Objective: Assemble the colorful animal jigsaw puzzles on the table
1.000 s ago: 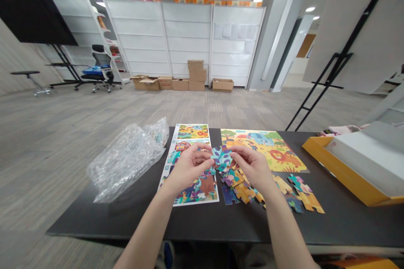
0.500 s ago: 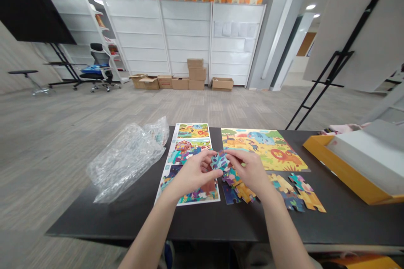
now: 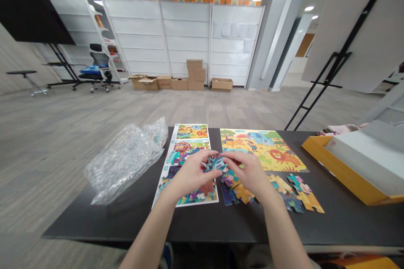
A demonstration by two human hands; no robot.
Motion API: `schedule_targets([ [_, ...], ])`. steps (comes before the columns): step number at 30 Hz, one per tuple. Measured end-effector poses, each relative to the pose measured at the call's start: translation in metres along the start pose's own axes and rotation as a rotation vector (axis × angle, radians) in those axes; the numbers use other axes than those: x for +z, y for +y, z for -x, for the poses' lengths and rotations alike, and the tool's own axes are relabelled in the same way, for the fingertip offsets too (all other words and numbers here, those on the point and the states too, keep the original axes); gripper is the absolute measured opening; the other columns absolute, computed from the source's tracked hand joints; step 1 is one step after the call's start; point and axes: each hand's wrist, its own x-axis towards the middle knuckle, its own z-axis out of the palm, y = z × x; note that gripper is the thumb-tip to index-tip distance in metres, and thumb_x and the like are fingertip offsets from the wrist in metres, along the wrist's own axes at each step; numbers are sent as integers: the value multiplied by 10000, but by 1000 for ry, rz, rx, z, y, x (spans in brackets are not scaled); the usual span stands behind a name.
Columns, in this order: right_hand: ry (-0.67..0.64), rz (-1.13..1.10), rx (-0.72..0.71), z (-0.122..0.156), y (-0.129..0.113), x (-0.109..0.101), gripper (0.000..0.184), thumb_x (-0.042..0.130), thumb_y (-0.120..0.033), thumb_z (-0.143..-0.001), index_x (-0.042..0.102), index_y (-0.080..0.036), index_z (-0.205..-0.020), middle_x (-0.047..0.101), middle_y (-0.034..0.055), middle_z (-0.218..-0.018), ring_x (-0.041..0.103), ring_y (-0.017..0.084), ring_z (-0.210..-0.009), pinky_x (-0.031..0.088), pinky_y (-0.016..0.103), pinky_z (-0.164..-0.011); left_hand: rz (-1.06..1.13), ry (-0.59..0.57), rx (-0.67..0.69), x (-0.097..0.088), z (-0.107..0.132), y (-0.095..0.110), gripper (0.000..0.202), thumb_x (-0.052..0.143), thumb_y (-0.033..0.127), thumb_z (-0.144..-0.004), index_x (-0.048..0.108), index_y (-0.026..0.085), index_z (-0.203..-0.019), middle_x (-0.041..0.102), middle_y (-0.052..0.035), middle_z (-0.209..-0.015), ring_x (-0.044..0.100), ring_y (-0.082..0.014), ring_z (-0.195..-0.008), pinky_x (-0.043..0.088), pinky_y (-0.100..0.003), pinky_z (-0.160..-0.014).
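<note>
- Right now, left hand and right hand meet above the counter, fingers of both closed on a teal-and-purple jigsaw piece.
- Held piece sits over the right edge of a printed picture sheet, which lies under the left hand.
- Loose jigsaw pieces lie heaped just below the right hand; a second pile lies further right.
- Lion-scene picture board lies beyond the right hand.
- Plastic wrap lies just left of the sheet.
- Yellow box stands at the counter's far right.
</note>
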Motion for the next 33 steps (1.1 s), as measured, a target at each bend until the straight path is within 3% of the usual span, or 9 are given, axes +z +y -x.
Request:
schedule_targets([
  [3,-23,10,46,1,2,-4,209,620,-333,-926,780,-259,-1038,794,49,-961,725,210,-801,564,334,-743,-91,-14,36,-8,3,-4,455,748,312,-797,660,256,-1240,676,-75,-1303,644,-270,-1157,553,-361,-887],
  [7,-55,83,156,7,8,-20,203,644,-348,-890,781,-245,-998,780,47,-867,682,196,-699,524,311,-638,-296,12,7,-21,6,-18,477,754,335,-796,640,239,-1250,670,-94,-1300,613,-300,-1198,468,-450,-1036],
  [13,-241,204,294,22,19,-43,87,710,-270,-769,785,-241,-803,703,19,-675,595,166,-565,421,268,-516,-604,11,-85,-22,6,-36,423,742,467,-790,656,192,-1099,676,-122,-1164,590,-344,-1157,451,-467,-997],
  [16,-233,269,318,25,23,-44,153,752,-232,-704,800,-250,-848,724,34,-777,625,190,-652,449,278,-572,-650,0,-97,-18,6,-36,380,717,446,-812,648,196,-1090,660,-123,-1172,577,-338,-1165,440,-449,-1003],
  [19,-253,289,318,25,25,-42,263,761,-240,-713,808,-257,-970,733,63,-942,667,236,-822,503,324,-734,-679,-20,-115,-16,6,-34,366,674,433,-846,646,190,-1118,645,-135,-1202,575,-341,-1170,437,-449,-1000],
  [24,-260,262,309,26,26,-34,428,814,-234,-665,793,-254,-1092,683,94,-1064,653,296,-1009,508,404,-908,-722,-39,-137,-13,6,-30,385,633,400,-875,640,159,-1175,619,-174,-1273,550,-372,-1220,426,-497,-1017],
  [28,-290,281,296,27,29,-29,482,847,-249,-631,792,-276,-1109,666,82,-1060,640,305,-1039,511,414,-926,-631,-3,3,-1,5,-19,482,689,357,-853,576,220,-1301,582,-145,-1379,488,-341,-1319,394,-495,-1083],
  [31,-308,298,268,25,31,-27,432,857,-258,-622,805,-267,-1051,678,78,-1022,637,298,-1007,512,402,-910,-501,-130,214,15,4,-7,484,763,380,-819,606,248,-1256,636,-101,-1296,507,-310,-1292,400,-457,-1098],
  [33,-322,309,250,24,31,-27,360,844,-247,-625,807,-251,-983,687,70,-989,634,286,-978,512,381,-881,-501,-208,257,26,2,-2,427,786,394,-806,644,241,-1178,677,-86,-1172,559,-305,-1203,429,-446,-1059],
])
